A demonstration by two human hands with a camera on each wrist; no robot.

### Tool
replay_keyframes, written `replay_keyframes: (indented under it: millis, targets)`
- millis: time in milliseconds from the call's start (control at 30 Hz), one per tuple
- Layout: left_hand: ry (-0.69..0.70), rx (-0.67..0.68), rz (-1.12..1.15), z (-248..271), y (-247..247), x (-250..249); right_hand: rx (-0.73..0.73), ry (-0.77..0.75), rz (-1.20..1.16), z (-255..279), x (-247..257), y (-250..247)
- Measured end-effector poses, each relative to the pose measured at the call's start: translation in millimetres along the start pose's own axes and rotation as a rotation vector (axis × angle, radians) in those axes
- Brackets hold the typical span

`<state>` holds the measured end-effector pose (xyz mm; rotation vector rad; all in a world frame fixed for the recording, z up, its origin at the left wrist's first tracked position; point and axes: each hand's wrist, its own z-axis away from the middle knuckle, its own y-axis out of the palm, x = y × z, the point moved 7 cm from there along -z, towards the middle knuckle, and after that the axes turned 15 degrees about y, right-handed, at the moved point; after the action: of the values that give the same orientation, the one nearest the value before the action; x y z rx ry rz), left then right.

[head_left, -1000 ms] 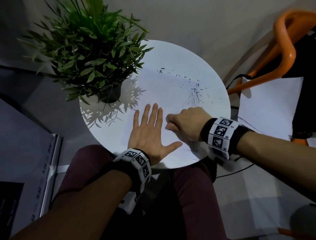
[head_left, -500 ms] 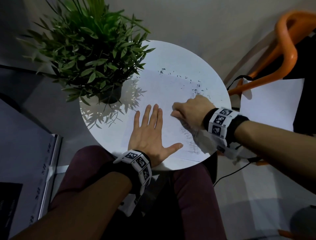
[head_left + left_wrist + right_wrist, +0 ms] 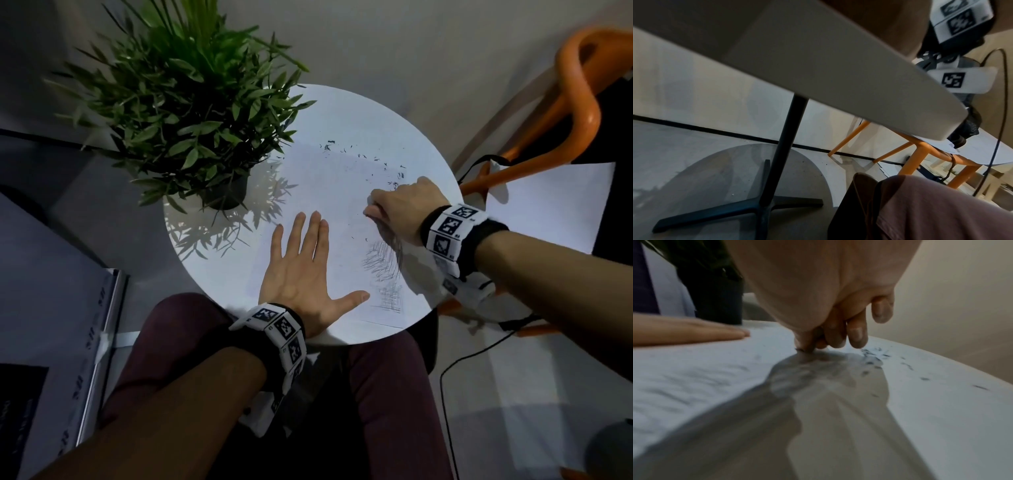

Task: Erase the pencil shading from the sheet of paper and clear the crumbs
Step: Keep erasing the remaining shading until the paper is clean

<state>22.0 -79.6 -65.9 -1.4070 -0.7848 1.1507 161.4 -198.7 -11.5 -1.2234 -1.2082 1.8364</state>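
A white sheet of paper [image 3: 335,192] lies on the round white table [image 3: 342,113]. Pencil shading [image 3: 382,263] covers a patch near its lower right corner. Dark crumbs [image 3: 376,161] are scattered over the far right part, and the right wrist view shows crumbs [image 3: 873,356] beside the fingertips. My left hand [image 3: 301,270] lies flat on the sheet with its fingers spread. My right hand [image 3: 400,209] is curled just beyond the shading. Its fingers [image 3: 818,340] pinch a small eraser, mostly hidden, with its tip pressed on the paper.
A potted plant [image 3: 191,113] stands on the table's left side, close to the sheet. At the right is an orange chair [image 3: 579,113] with loose paper [image 3: 548,205] on it. A black cable [image 3: 479,353] hangs below. My knees are under the table's near edge [image 3: 838,73].
My right hand has slid away from me along the sheet's right side, from beside the left thumb toward the crumbs, uncovering the shaded patch. The left hand has stayed flat.
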Motion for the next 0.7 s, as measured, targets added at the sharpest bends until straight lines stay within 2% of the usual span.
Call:
replay_keyframes:
  millis: [67,200,267,333,433,500,567,633,700]
  targets:
    - [-0.003,0.002,0.006,0.5,0.2,-0.7,0.030,-0.001,-0.049,4.6,9.2,0.7]
    - [0.001,0.007,-0.001,-0.2,0.3,0.1,0.026,-0.126,-0.058,37.4,48.5,-0.4]
    - [0.002,0.017,-0.002,-0.5,1.8,0.4,-0.009,-0.087,0.015,27.2,34.9,-1.6]
    - [-0.008,0.014,-0.001,0.0,2.1,0.8,0.016,0.013,0.040,8.0,7.9,-1.0]
    - [-0.012,0.005,0.004,0.1,1.6,0.4,0.070,0.082,-0.028,4.0,0.5,0.1]
    - [-0.009,-0.006,0.001,-0.1,0.6,0.3,0.098,-0.007,-0.128,25.9,29.0,2.9]
    - [-0.002,-0.004,-0.004,-0.1,0.5,0.1,0.059,-0.129,-0.169,55.4,60.0,2.6]
    - [0.001,0.003,-0.004,0.3,1.2,-0.8,-0.031,-0.193,-0.099,66.2,69.5,0.3]
    - [-0.009,-0.006,0.009,0.9,0.7,-0.6,-0.068,-0.182,0.006,53.8,57.6,1.0]
